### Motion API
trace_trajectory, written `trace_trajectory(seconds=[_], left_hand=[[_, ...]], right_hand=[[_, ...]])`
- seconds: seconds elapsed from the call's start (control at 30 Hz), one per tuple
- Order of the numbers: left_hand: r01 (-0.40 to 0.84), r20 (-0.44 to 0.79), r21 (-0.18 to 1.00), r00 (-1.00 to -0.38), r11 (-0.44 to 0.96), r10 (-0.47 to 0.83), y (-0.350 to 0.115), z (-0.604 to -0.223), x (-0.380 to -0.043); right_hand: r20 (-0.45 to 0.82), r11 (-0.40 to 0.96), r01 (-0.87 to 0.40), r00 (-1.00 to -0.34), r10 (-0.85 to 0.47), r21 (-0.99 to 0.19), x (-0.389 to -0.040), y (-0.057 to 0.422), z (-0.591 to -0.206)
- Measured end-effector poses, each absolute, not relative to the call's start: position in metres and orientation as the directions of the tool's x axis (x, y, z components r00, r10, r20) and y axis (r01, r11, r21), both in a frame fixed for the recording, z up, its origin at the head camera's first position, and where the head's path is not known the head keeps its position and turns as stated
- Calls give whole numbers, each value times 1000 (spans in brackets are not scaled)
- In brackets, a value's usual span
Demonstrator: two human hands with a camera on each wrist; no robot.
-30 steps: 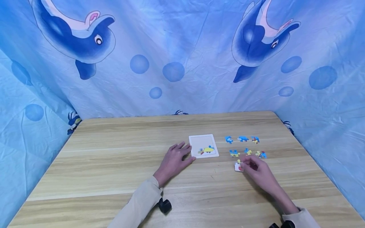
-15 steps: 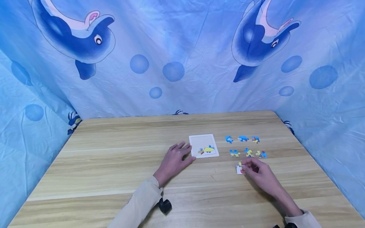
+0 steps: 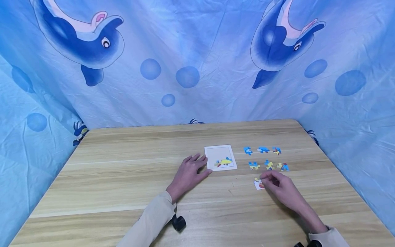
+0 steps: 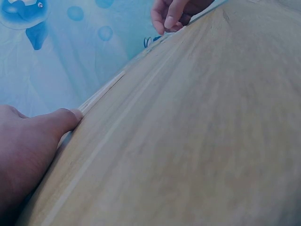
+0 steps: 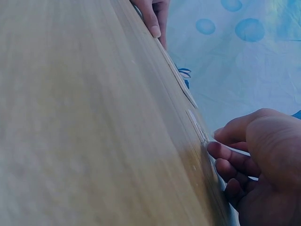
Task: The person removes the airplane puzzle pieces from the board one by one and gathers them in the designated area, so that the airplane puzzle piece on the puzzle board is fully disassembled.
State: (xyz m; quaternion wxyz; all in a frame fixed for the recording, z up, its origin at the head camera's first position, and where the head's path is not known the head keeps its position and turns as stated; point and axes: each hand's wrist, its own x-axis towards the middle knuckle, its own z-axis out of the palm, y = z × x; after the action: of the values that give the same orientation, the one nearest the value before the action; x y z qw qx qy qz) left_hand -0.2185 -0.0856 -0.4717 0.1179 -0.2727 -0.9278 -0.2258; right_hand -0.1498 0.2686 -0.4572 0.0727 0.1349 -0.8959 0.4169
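A white square puzzle tray (image 3: 217, 152) lies right of the table's middle in the head view, with joined yellow and blue pieces (image 3: 224, 162) along its lower part. My left hand (image 3: 189, 174) rests at the tray's left side, fingers spread; the thumb (image 4: 66, 120) touches its near edge. Over to the right, my right hand (image 3: 282, 188) pinches a white puzzle piece (image 3: 258, 184) with red and yellow print at its right edge. The right wrist view shows this piece (image 5: 195, 123) edge-on, low over or on the table; I cannot tell which. Its right part is hidden by the fingers.
Several loose pieces lie in two rows beyond the right hand, among them a blue piece (image 3: 248, 150), a yellow-blue piece (image 3: 254, 166) and a red-blue piece (image 3: 284, 167). The wooden table (image 3: 123, 164) ends at a blue dolphin curtain (image 3: 197, 103).
The right hand has moved slightly toward the person, and the white piece has shifted and turned a little with it. The left hand and the tray have stayed still.
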Motion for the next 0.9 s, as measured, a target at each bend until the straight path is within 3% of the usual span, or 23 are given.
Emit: trace_trajectory(seconds=[0.47,0.9], left_hand=[[551,331,361,-830,752,449,-86,-470,-218],[552,329,363,-829,751,451,-85,-471,-219]], right_hand=[[260,624,-294,-954,-148,-724,-151,267,-453],[288,557,-361,-932,-218,-748,-163,245,-446]])
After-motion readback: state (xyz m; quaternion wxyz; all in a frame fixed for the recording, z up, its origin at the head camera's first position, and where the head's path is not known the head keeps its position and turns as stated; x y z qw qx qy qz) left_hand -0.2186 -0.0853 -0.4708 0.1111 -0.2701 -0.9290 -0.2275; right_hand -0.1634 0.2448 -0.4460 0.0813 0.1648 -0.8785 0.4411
